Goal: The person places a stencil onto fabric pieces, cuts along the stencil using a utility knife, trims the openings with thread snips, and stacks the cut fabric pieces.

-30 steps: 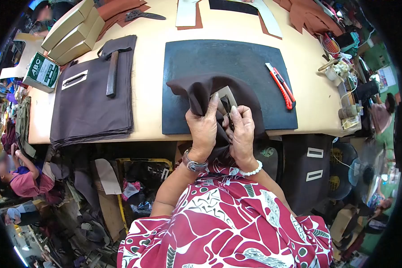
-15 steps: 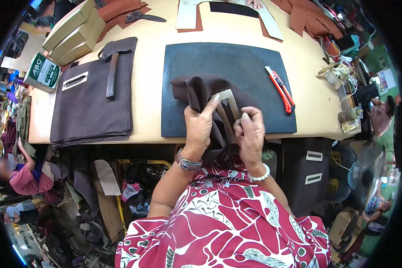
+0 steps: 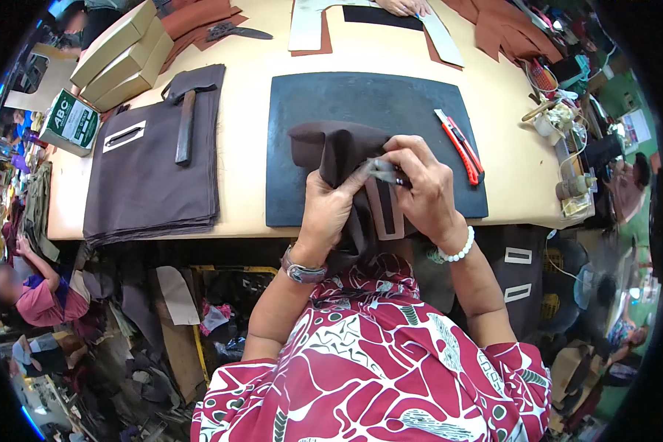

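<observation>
Cloth (image 3: 339, 147), dark brown and bunched, is up in both hands over the near edge of a black board (image 3: 376, 96). The left hand (image 3: 325, 210) has it pinched, thumb pressed on top, fingers tucked behind the fold. Across from it, the right hand (image 3: 426, 188) has its fingers curled together on a small grey tool (image 3: 385, 174), perhaps snips, though blur leaves its shape in doubt. Just below, a pale frame (image 3: 392, 235) lies on the cloth around a dark slot. This material looks light, limp and hardly fragile, likely to slump wherever it's unsupported; the framed border seems stiffer, so that's the surer place to grip. Right side of the board, a red cutter (image 3: 460, 147); left on the worktop (image 3: 247, 132), a hammer (image 3: 186, 132) rests on stacked brown panels (image 3: 144, 180). Lettering now: the green-and-white tin (image 3: 70, 121) reads "ABC", its finer print illegible. Far side, another person's hand (image 3: 401, 6) over a pale piece (image 3: 443, 37).
</observation>
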Tool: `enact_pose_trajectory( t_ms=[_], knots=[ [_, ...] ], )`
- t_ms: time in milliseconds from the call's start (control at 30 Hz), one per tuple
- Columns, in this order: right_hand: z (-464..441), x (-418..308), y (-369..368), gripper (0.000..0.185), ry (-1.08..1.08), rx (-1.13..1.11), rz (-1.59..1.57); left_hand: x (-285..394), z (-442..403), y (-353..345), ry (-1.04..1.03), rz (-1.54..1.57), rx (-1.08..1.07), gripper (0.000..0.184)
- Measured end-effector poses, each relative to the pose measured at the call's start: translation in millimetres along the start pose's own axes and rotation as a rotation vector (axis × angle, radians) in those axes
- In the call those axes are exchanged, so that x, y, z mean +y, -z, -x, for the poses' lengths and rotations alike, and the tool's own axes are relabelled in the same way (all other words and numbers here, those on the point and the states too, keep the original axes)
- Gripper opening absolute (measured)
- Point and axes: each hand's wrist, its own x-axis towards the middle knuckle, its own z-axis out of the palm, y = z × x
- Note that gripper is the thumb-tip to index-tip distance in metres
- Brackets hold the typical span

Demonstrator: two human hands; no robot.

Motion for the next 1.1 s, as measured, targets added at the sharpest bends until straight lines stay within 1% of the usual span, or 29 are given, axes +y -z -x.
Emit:
enact_pose_trajectory(
  t_ms=[100, 167, 200, 233, 267, 300, 367, 400, 433, 500, 567, 600, 633, 700, 767, 800, 833, 900, 967, 1000, 1033, 1067, 1100],
  knots=[
    [-5.5, 1.8, -4.5, 0.015, -0.118, -0.010, -0.102, 1.9, -2.7, 4.2, 0.064, 0.003, -0.003, 0.017],
    [-10.5, 2.0, -8.7, 0.011, -0.305, -0.073, -0.174, 1.1, -4.4, 7.5, 0.113, 0.002, 0.000, 0.017],
    [-13.0, 2.1, -11.5, 0.011, -0.399, -0.106, -0.211, 4.0, -2.5, 5.5, 0.146, 0.000, 0.038, 0.018],
    [-15.3, 3.4, -14.1, 0.011, -0.493, -0.139, -0.250, 4.0, -3.2, 7.4, 0.192, 0.040, 0.028, 0.018],
    [-17.4, 8.3, -18.4, 0.016, -0.511, -0.155, -0.281, 3.8, -4.6, 11.1, 0.237, 0.080, 0.019, 0.018],
    [-16.8, 15.2, -22.8, 0.018, -0.540, -0.097, -0.356, 4.2, -5.5, 12.8, 0.281, 0.121, 0.010, 0.018],
    [-16.2, 27.5, -28.1, 0.023, -0.585, 0.017, -0.507, 8.5, -5.4, 7.8, 0.195, 0.113, 0.033, 0.019],
    [-14.8, 27.7, -21.9, 0.029, -0.630, 0.035, -0.551, 9.0, -8.2, 8.6, 0.144, 0.107, 0.039, 0.019],
    [-7.3, 32.0, -17.1, 0.031, -0.690, 0.023, -0.683, 9.5, -10.9, 8.8, 0.096, 0.101, 0.045, 0.020],
    [17.4, 31.9, -7.7, 0.030, -0.625, -0.071, -0.422, 12.7, -20.0, 11.5, 0.086, 0.145, 0.117, 0.021],
    [37.5, 19.0, 7.5, 0.030, -0.586, -0.280, -0.432, 18.8, -29.4, 21.9, 0.062, 0.164, 0.212, 0.022],
    [48.7, 18.1, 12.9, 0.030, -0.675, -0.360, -0.446, 24.3, -30.4, 26.0, -0.017, 0.163, 0.218, 0.023],
    [57.6, 20.3, 17.3, 0.030, -0.758, -0.448, -0.458, 29.1, -31.4, 32.7, -0.078, 0.084, 0.271, 0.021],
    [63.1, 24.2, 25.3, 0.020, -0.746, -0.349, -0.429, 37.0, -28.9, 55.5, -0.127, 0.072, 0.297, 0.023],
    [56.3, 30.7, 27.3, 0.007, -0.755, -0.175, -0.535, 50.5, -21.5, 86.5, -0.213, -0.097, 0.387, 0.028],
    [44.1, 23.3, 27.1, 0.002, -0.781, -0.070, -0.667, 61.9, -14.0, 98.2, -0.293, -0.039, 0.409, 0.034],
    [37.5, 25.2, 27.9, 0.003, -0.742, -0.079, -0.595, 62.8, -6.8, 124.4, -0.321, -0.161, 0.531, 0.044],
    [10.0, 7.3, 30.8, 0.004, -0.557, -0.175, -0.333, 70.1, 11.4, 158.5, -0.580, -0.822, 0.798, 0.061],
    [-6.4, -2.2, 21.4, 0.007, -0.276, -0.235, -0.218, 103.2, 24.3, 124.5, -0.678, -1.275, 0.630, 0.075],
    [-14.2, -9.3, 16.7, 0.010, -0.167, -0.293, -0.258, 120.1, 30.1, 104.7, -0.713, -1.495, 0.531, 0.083],
    [-18.6, -14.7, 11.4, 0.014, -0.081, -0.350, -0.262, 127.7, 25.6, 91.9, -0.626, -1.482, 0.216, 0.095],
    [-22.6, -21.3, 7.9, 0.018, 0.024, -0.377, -0.249, 128.0, 20.3, 78.4, -0.581, -1.479, -0.051, 0.090],
    [-26.5, -28.5, 6.9, 0.022, 0.128, -0.400, -0.234, 129.1, 5.6, 63.4, -0.601, -1.446, -0.446, 0.082]
  ],
)
